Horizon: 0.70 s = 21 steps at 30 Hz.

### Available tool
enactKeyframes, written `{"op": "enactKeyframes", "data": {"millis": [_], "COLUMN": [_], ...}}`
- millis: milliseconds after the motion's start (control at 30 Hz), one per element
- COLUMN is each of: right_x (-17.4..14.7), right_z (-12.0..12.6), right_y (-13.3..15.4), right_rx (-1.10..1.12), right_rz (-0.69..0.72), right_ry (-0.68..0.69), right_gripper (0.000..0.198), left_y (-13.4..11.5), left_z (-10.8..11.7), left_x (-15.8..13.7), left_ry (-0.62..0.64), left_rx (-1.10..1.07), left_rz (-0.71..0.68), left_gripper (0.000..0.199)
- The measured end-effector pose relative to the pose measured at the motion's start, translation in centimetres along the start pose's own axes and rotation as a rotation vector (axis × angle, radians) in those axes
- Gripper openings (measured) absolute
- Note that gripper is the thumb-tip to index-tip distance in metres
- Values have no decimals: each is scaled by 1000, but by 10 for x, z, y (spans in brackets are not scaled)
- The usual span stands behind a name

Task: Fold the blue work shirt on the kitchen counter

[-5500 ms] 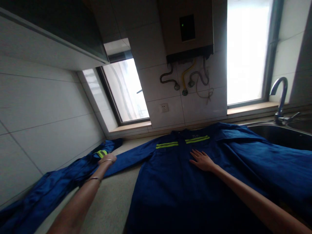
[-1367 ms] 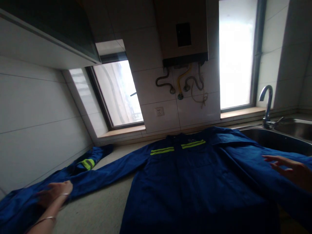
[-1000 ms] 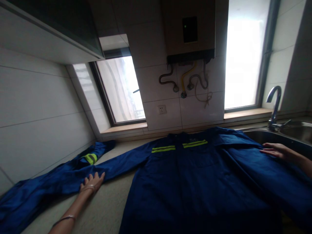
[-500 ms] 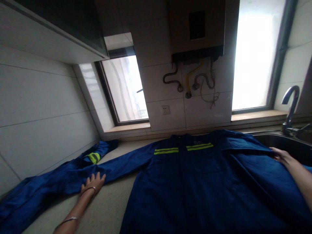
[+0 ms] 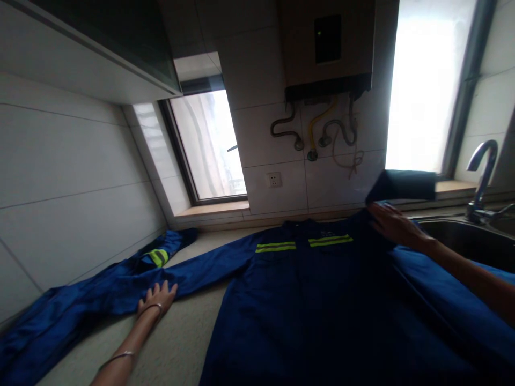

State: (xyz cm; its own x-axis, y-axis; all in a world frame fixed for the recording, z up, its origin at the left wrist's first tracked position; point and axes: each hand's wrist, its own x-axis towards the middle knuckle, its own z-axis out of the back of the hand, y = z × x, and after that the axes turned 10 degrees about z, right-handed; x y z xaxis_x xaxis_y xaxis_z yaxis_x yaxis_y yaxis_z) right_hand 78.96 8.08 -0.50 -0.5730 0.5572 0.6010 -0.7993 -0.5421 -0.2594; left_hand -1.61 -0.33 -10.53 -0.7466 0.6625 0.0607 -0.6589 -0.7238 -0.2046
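Note:
A dark blue work jacket (image 5: 281, 300) with yellow-green reflective strips lies spread front up on the counter, one sleeve stretched to the left. My left hand (image 5: 158, 299), with bangles on the arm, rests with fingers spread on that sleeve. My right hand (image 5: 396, 225), blurred by motion, is at the jacket's right shoulder, closed on its cloth. A dark flap of cloth (image 5: 406, 185), apparently part of the right sleeve, stands raised above this hand. More blue cloth (image 5: 52, 321) with a reflective band lies along the left wall.
A sink (image 5: 454, 236) with a curved faucet (image 5: 483, 171) is at the right. Behind the counter are two windows, a wall socket (image 5: 274, 179) and a water heater (image 5: 328, 48) with pipes below. A cabinet (image 5: 100, 48) overhangs the upper left.
My right hand has moved left and up from the sleeve near the sink to the shoulder, and cloth has swung up with it. My left hand stays on the left sleeve.

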Motion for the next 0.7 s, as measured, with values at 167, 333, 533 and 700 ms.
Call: {"op": "enactKeyframes", "data": {"millis": [167,333,533,700], "right_x": [-19,-57,-51,-17], "right_z": [-16,-38,-33,-28], "right_y": [124,151,157,224], "right_rx": [223,256,210,250], "right_rz": [434,475,445,404], "right_ry": [230,254,271,149], "right_gripper": [53,56,53,37], "left_y": [0,-3,-58,-165], "left_z": [-2,14,43,25], "left_x": [3,-17,-64,-129], "left_ry": [14,-40,-160,202], "left_rx": [48,19,-162,-371], "left_rz": [35,-17,-352,-543], "left_gripper": [66,55,16,17]}}
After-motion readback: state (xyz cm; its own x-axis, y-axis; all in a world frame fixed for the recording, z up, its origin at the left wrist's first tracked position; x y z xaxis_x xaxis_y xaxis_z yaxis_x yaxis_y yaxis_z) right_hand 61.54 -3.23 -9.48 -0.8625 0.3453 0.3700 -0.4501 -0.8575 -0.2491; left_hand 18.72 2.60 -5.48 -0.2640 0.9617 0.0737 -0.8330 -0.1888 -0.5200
